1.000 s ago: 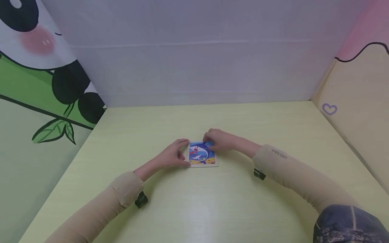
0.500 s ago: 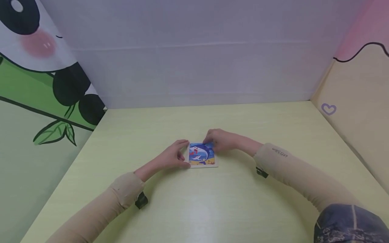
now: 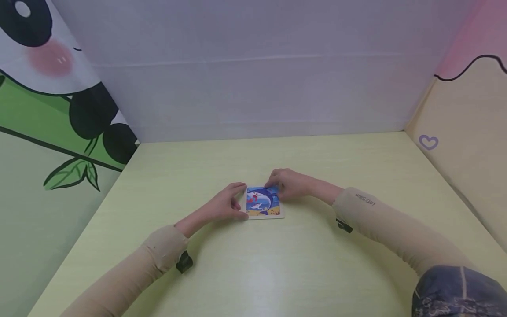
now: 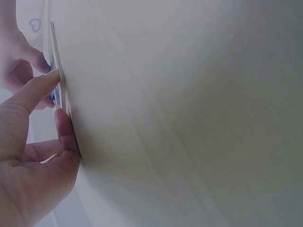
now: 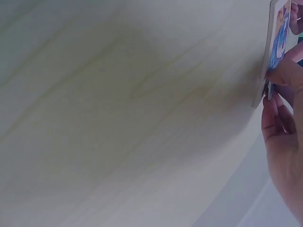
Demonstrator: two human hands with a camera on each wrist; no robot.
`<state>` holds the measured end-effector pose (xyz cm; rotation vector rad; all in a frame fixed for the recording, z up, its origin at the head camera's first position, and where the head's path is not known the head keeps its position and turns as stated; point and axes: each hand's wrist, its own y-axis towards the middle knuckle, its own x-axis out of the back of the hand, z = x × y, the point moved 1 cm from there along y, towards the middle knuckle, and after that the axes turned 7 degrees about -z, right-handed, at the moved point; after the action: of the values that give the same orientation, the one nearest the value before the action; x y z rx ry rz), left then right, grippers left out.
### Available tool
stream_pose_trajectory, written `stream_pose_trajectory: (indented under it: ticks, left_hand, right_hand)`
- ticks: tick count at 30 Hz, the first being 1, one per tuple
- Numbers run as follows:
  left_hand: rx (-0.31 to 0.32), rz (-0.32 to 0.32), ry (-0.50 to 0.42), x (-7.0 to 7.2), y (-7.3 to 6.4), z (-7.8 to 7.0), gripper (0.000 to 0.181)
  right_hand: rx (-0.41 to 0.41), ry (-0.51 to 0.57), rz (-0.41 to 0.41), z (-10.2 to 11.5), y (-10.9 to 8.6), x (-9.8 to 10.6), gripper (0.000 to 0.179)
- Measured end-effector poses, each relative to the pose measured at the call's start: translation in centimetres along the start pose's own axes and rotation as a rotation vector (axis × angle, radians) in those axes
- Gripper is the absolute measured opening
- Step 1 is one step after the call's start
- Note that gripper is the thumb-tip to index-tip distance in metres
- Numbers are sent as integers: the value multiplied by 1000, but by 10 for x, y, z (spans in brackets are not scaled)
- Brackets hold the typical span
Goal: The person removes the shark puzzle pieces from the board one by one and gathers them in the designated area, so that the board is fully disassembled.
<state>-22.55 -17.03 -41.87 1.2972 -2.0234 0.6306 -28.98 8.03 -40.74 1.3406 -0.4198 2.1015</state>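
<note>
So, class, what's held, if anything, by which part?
The left hand holds the square pale-framed blue picture board by its left edge; the right hand pinches at its far right corner.

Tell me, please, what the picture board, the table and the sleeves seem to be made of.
Picture board: probably wood or thick card with a smooth printed face; its pale, straight edge suggests either.
Table: perhaps wood or laminate, lightly glossy; faint streaks like grain and a soft light reflection show.
Sleeves: soft, matte fabric, judging by their creases; the fibre cannot be told.
</note>
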Motion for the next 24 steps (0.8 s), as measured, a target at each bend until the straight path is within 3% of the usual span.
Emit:
stream_pose_trajectory:
  ticks: [7,13,24]
  left_hand:
    - [-5,-8,-2,-2,1,2,93]
    - [-1,-7,-15,-3,2,3,93]
    - [8,3,-36,-2,0,1,94]
  right_hand:
    - [27,-34,-23,5,-3,2,42]
    - [44,-47,-94,-1,-7,-5,43]
    - [27,8,-168,-9,-16,-9,44]
